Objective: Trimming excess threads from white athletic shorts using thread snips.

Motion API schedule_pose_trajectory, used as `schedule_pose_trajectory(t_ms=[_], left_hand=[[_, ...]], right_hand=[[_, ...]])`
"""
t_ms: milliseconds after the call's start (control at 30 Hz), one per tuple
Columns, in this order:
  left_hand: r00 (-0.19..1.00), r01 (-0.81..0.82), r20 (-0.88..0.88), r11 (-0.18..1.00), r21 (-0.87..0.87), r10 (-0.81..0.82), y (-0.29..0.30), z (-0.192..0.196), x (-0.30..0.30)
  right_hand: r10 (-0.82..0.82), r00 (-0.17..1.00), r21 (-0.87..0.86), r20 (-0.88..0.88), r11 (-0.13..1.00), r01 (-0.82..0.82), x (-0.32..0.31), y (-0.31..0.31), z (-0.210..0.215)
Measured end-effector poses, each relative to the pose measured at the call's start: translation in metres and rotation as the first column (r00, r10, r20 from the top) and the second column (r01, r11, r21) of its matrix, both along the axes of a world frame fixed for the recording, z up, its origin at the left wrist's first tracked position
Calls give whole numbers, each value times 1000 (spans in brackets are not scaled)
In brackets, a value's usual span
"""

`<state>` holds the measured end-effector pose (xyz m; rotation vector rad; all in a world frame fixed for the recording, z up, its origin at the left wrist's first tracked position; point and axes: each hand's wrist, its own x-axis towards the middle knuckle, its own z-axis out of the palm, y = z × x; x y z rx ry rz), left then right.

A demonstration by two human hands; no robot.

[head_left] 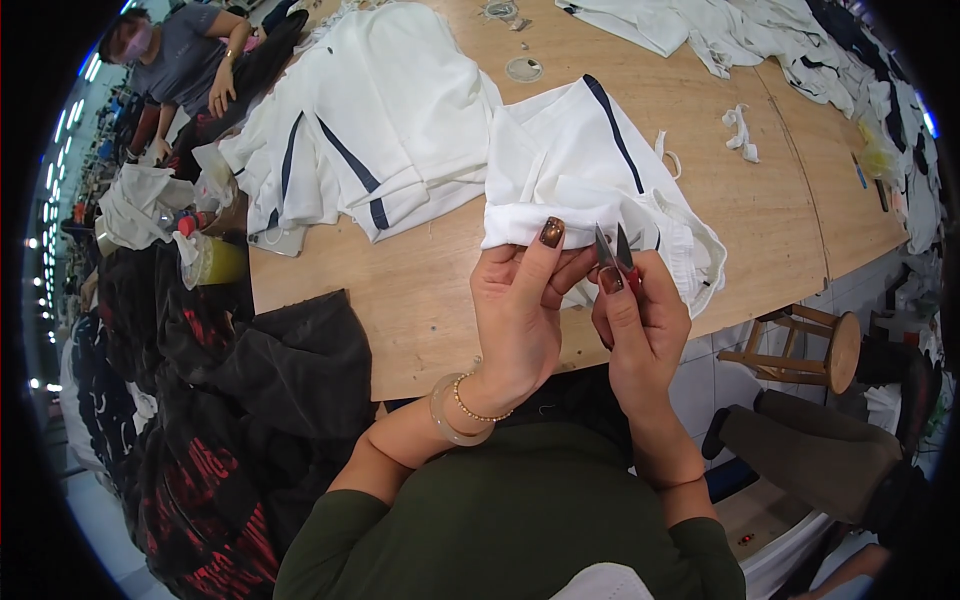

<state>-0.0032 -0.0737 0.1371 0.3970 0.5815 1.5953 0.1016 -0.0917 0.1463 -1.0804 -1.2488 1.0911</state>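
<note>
My left hand pinches the folded hem of a white garment with a dark stripe, thumb on top of the cloth at the table's near edge. My right hand holds small thread snips, blades pointing up and slightly apart, right beside the hem that my left hand grips. The garment lies bunched on the wooden table, spreading away from me.
A pile of white striped garments lies to the left on the table, more white clothes at the far right. Dark clothes heap at my left. A wooden stool stands at right. Another person sits far left.
</note>
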Motion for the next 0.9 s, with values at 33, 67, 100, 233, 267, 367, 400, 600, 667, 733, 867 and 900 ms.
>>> schedule_pose_trajectory(t_ms=[33,67,100,233,267,367,400,600,667,733,867,900], left_hand=[[1000,2,3,1000,-8,-2,0,1,0],[1000,3,3,1000,-8,-3,1,3,1],[1000,7,0,1000,-6,-7,1,5,1],[1000,18,-9,1000,3,-18,2,1,0],[1000,18,-9,1000,3,-18,2,0,0],[1000,5,-8,999,45,-4,1,-1,0],[1000,-8,-21,1000,21,9,1,0,0],[999,-23,-28,1000,1,23,1,-1,1],[999,-18,-26,1000,10,18,1,-2,1],[1000,-15,-27,1000,12,15,1,-3,0],[1000,-12,-24,1000,12,13,1,-3,1],[999,-20,-25,1000,9,20,1,-2,2]], right_hand=[[-8,1000,28,9,1000,8,0,-1,-1],[-9,1000,28,8,1000,9,0,-1,-1],[-22,1000,59,-7,998,22,0,-2,-1],[-62,998,200,-16,978,64,0,1,4],[-62,998,200,-16,978,64,1,1,6],[4,1000,-9,26,1000,-4,4,-1,9],[27,1000,-46,12,999,-27,4,-2,8],[17,999,-96,-38,995,-20,2,0,5],[15,999,-98,-35,995,-18,2,0,5],[29,999,-107,-24,994,-31,3,-1,5],[36,999,-111,-20,993,-38,3,0,5],[32,999,-111,-22,993,-34,2,0,6]])
